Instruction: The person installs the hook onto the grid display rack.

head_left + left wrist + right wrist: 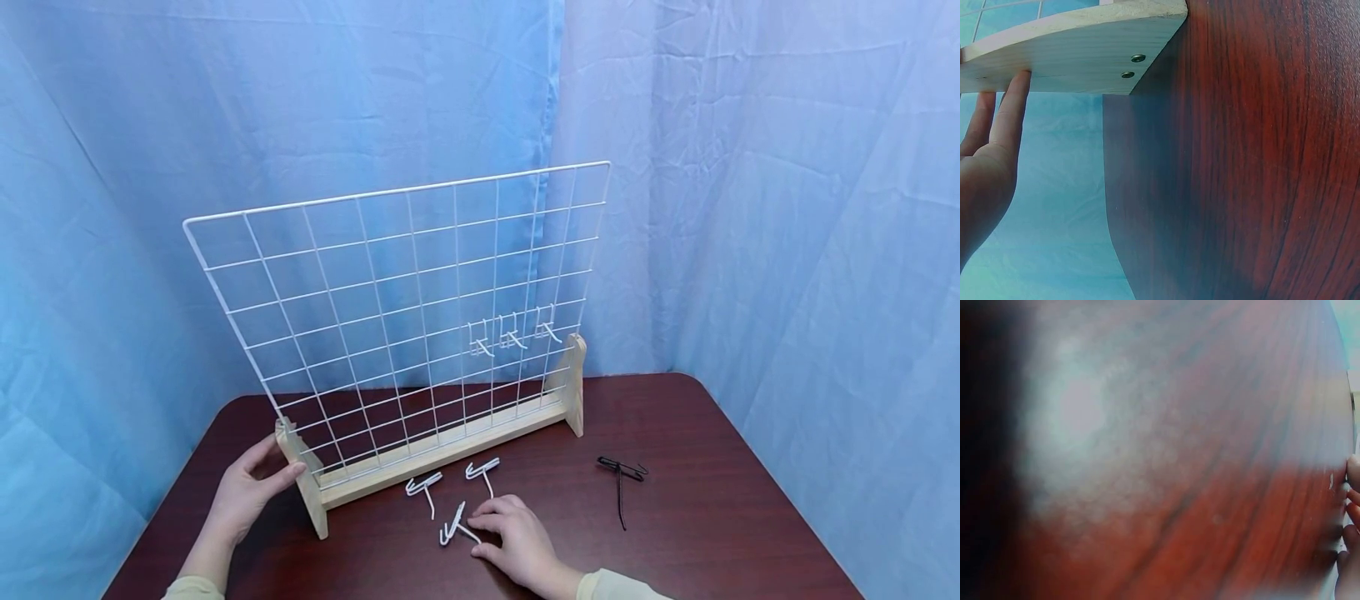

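Note:
My left hand (243, 492) grips the left wooden end piece of the stand (307, 479), thumb in front and fingers behind. In the left wrist view its fingers (1013, 109) press against the pale wood, which has two screws. The stand holds a tall white wire grid panel (382, 308) upright. My right hand (517, 537) rests low over the table, thumb and fingertips around the prong of a white display hook (452, 527); whether they pinch it I cannot tell. Two more white hooks, one left (426, 483) and one right (483, 472), lie just beyond.
Three white hooks (512, 333) hang on the grid's lower right. A black hook (621, 479) lies to the right on the dark red-brown wood-grain table (705, 517). Blue curtains (810, 250) surround the table at the back and sides. The right wrist view is mostly blurred tabletop.

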The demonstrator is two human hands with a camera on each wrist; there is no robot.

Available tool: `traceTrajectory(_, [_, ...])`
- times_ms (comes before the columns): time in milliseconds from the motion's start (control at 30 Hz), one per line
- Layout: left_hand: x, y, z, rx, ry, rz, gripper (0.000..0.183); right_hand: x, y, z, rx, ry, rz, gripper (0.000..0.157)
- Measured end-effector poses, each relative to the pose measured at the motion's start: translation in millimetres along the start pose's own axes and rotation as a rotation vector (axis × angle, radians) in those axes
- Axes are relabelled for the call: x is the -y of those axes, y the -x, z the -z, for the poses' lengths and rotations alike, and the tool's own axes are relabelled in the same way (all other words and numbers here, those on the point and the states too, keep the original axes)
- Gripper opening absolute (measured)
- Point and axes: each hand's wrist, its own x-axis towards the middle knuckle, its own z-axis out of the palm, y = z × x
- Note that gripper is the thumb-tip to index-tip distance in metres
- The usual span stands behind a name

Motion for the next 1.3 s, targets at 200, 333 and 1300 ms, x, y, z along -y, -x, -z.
traceTrajectory(200, [0.7,-0.2,-0.3,-0.004,0.010,-0.012,0.065,-0.2,0.5,-1.3,-0.009,-0.011,-0.022,0.028])
traceTrajectory(333, [0.9,-0.6,-0.6,-0.004,0.007,-0.013,0.065,1.1,-0.1,-1.0,-0.026,-0.043,-0.036,0.026])
traceTrajectory(1300, [7.3,-2.7,-1.8,-0.020,0.008,-0.061,0.062,5.5,-4.8,0.8,-0.074,-0.204,-0.152,0.018])
